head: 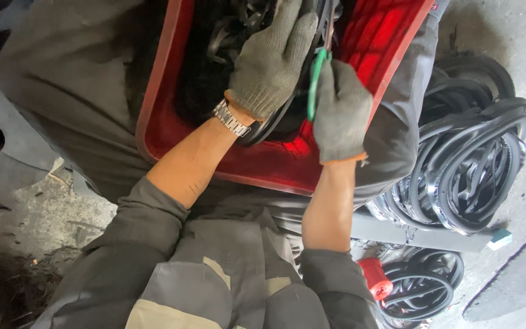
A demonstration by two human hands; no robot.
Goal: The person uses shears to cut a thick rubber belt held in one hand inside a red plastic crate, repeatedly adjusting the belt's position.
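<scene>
Left hand (pixel 272 61), grey knit glove, presses flat, fingers spread, on black rubber ring (pixel 275 125) over red plastic crate (pixel 159 116), apparently steadying it. Right hand (pixel 341 113) clamped on green-handled scissors (pixel 316 82), just beside left, blades at the ring's edge.

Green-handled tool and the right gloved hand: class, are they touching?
Touching. The head view shows the right hand closed around the green-handled tool, with the handle emerging from its fist above the red tray.
</scene>
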